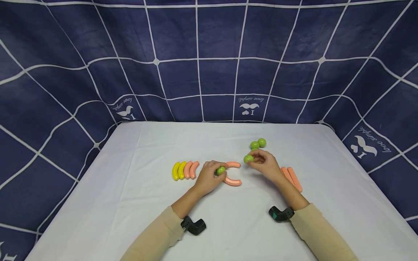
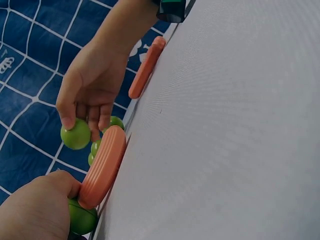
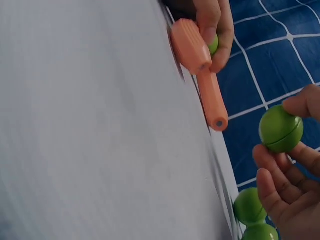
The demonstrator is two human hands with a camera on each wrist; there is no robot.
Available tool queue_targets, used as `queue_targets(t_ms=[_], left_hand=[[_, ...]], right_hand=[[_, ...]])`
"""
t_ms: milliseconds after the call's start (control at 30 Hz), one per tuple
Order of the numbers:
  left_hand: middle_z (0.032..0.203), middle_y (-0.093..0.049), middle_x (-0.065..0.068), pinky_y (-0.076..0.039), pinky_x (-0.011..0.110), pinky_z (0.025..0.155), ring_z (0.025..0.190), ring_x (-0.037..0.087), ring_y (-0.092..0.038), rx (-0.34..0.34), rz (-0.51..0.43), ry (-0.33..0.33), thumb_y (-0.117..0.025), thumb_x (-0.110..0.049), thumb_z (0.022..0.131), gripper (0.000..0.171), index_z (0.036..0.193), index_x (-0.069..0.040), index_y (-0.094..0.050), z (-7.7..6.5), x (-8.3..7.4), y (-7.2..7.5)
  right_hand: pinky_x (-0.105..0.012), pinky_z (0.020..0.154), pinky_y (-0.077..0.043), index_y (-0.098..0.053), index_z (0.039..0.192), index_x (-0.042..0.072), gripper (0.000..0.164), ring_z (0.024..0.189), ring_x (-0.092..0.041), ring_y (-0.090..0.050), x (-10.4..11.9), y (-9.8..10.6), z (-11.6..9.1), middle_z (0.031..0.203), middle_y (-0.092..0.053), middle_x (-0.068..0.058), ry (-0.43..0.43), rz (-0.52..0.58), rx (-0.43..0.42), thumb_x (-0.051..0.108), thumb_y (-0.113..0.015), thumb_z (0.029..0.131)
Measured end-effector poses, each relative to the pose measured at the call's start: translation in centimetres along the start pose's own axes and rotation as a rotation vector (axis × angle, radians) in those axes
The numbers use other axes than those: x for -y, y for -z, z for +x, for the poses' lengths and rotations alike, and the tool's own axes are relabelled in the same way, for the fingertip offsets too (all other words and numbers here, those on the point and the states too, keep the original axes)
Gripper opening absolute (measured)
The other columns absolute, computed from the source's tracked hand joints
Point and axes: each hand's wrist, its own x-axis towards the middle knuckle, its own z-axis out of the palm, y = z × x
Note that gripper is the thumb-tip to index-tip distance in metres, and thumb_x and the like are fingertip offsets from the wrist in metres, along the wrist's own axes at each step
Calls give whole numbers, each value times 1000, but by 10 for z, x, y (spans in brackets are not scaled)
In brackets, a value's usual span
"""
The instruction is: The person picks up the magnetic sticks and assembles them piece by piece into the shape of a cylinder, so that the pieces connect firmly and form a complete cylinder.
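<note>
My left hand grips a green ball between thumb and fingers, low over the white table. This ball sits at the left ends of two curved salmon-pink pieces, which bow apart and lie on the cloth to its right. In the left wrist view one ribbed curved piece partly covers the ball. My right hand pinches another green ball between thumb and fingertips, with a seam round its middle. Behind that hand lie several more green balls, one partly hidden by the fingers.
Left of my left hand stand two yellow curved pieces and two salmon-pink ones in a row. Straight salmon-pink sticks lie beside my right forearm, partly covered by it. A blue checked cloth hangs behind the table.
</note>
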Motion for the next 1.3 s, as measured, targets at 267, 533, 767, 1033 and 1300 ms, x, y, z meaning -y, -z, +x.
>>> queue_targets(t_ms=[267, 533, 767, 1033, 1300], left_hand=[[111, -66, 2, -42, 38, 88, 105, 22, -51, -4, 5, -10, -64, -20, 91, 23, 113, -16, -71, 0, 1, -1], [111, -65, 4, -42, 40, 88, 105, 24, -52, 3, -4, -19, -64, -20, 91, 24, 113, -13, -70, -1, 1, -1], [112, -64, 6, -43, 40, 88, 106, 25, -52, 9, -2, -6, -63, -21, 91, 26, 115, -13, -70, -2, 1, 1], [112, -64, 5, -42, 40, 90, 107, 24, -51, 11, 4, -8, -63, -20, 91, 24, 113, -15, -70, -1, 2, 2], [112, -64, 5, -42, 40, 88, 106, 25, -51, 2, 1, -19, -63, -20, 91, 24, 112, -14, -70, 0, 2, 1]], right_hand=[[-23, 63, -48, -62, 106, -3, 31, 80, -16, -59, -10, -10, 0, 92, -63, -11, 30, -43, 56, 12, -75, 82], [-27, 72, -46, -63, 106, 0, 33, 86, -20, -56, -14, -14, -4, 95, -63, -8, 12, -120, 72, 15, -77, 80], [-28, 72, -44, -64, 107, 0, 32, 87, -20, -55, -18, -17, -4, 95, -63, -8, 11, -142, 77, 13, -78, 82], [-27, 69, -43, -66, 105, 2, 29, 85, -21, -55, -20, -19, -3, 91, -63, -6, 11, -152, 63, 16, -78, 82], [-29, 71, -43, -67, 111, 2, 32, 83, -20, -53, -24, -19, -1, 92, -61, -8, 5, -143, 45, 17, -78, 84]])
